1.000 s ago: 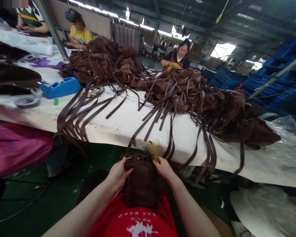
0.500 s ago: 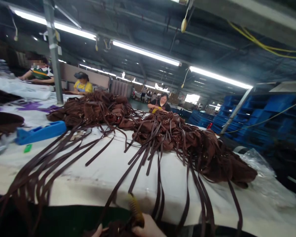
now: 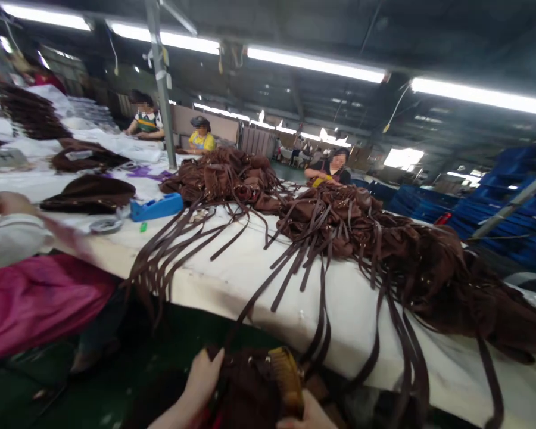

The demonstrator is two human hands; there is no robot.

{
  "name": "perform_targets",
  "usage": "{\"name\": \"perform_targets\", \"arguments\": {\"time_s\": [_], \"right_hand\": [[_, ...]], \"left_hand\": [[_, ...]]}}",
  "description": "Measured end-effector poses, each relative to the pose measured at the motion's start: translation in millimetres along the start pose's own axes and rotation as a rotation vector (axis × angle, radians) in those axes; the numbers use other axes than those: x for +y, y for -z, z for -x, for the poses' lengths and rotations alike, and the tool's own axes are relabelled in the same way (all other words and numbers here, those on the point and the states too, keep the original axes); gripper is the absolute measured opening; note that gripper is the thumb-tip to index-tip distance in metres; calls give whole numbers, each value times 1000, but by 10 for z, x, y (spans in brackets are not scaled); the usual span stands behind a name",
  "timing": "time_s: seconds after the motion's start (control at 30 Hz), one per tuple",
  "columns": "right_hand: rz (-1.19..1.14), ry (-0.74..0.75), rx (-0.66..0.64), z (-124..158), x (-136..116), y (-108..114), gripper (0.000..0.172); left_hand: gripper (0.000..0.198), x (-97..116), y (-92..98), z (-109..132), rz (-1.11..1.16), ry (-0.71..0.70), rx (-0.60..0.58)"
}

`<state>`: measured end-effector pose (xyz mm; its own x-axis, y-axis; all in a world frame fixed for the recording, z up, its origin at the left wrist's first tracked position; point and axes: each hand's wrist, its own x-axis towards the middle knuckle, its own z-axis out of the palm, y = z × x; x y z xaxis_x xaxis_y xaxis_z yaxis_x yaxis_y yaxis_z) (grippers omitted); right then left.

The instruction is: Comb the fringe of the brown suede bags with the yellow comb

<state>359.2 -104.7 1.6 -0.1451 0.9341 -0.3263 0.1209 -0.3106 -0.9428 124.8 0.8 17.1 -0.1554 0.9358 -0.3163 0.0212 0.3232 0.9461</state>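
Note:
At the bottom edge my left hand (image 3: 199, 384) grips the left side of a dark brown suede bag (image 3: 245, 390) held below the table edge. My right hand (image 3: 310, 414) shows only partly at the bottom and holds a yellow-brown comb (image 3: 287, 378) pressed against the bag. Just beyond lies a white table (image 3: 250, 280) with heaps of brown bags (image 3: 384, 238) whose long straps (image 3: 170, 250) hang over the near edge.
A blue tape dispenser (image 3: 156, 207) and a roll of tape (image 3: 105, 225) lie at the table's left. A person in pink (image 3: 36, 304) sits close on my left. Other workers sit at the far side. Blue crates (image 3: 486, 208) stack at the right.
The camera dipped back down and swung left after looking up at the ceiling. Both hands and the bag have come back into view at the bottom, the comb still on the bag.

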Motion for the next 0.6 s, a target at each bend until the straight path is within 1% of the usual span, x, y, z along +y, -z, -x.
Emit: {"name": "perform_targets", "arguments": {"time_s": [0.03,0.07,0.1,0.13,0.17,0.2,0.23,0.27,0.3,0.33,0.37,0.43,0.5,0.57,0.6], "right_hand": [[-57,-26,6,64,36,-6,52],[-139,-37,41,124,51,-4,58],[-221,-36,64,175,45,3,57],[-283,-31,73,213,18,13,53],[-333,-33,73,239,-25,24,49],[-368,-38,61,255,-81,32,45],[-394,-40,41,265,-143,34,43],[-416,-33,23,271,-208,29,42],[-437,-15,7,275,-270,18,42],[-455,11,-12,280,-326,3,42],[-470,42,-36,284,-372,-14,41],[-487,100,-104,295,-437,-42,36],[-500,134,-154,306,-468,-58,28],[-526,149,-159,313,-477,-66,27],[-540,147,-158,315,-476,-71,27]], "left_hand": [[13,100,18,62,-51,-153,86],[16,208,29,122,-107,-319,76],[13,316,31,181,-189,-426,-56],[6,420,20,241,-286,-500,-269],[12,518,-3,304,-374,-573,-495],[18,605,-36,369,-432,-639,-679],[22,681,-75,433,-464,-687,-829],[24,745,-118,489,-484,-734,-943],[26,798,-159,533,-500,-778,-1016],[26,845,-195,560,-525,-817,-1055],[26,888,-222,569,-564,-857,-1065],[24,976,-246,544,-661,-943,-1041],[39,1066,-231,490,-739,-1021,-1039],[52,1139,-200,442,-779,-1077,-1106],[52,1162,-188,424,-788,-1090,-1136]]}}
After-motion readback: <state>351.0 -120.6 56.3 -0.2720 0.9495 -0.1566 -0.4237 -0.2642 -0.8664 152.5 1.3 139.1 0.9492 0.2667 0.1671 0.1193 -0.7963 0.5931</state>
